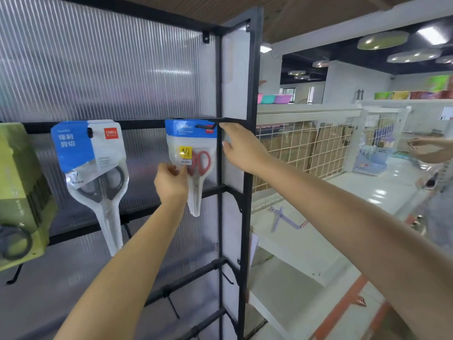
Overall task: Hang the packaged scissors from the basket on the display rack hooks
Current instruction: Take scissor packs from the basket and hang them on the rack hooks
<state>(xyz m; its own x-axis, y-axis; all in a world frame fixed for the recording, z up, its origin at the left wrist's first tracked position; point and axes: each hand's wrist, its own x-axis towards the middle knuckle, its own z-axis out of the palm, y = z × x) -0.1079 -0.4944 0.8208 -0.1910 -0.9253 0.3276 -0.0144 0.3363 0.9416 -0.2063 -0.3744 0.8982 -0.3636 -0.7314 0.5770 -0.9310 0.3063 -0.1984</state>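
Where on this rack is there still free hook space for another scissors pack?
The lower black bars carry bare hooks, below the left hand. On the top bar, the stretch between the grey-handled scissors pack and the red-handled scissors pack is open. The right end is crowded: the right hand rests on the black upright frame beside the hook.

Both bare arms reach up and forward, the left forearm rising from 7 o'clock toward the centre and the right forearm coming in from 4 o'clock. The left hand [171, 182] sits just below centre with its back to the camera, thumb and fingers curled together in a pinch at its upper right. The right hand [241, 147] lies at 1 o'clock of the left one, wrist extended, fingers pointing toward 10 o'clock and bent at the tips, nails showing.
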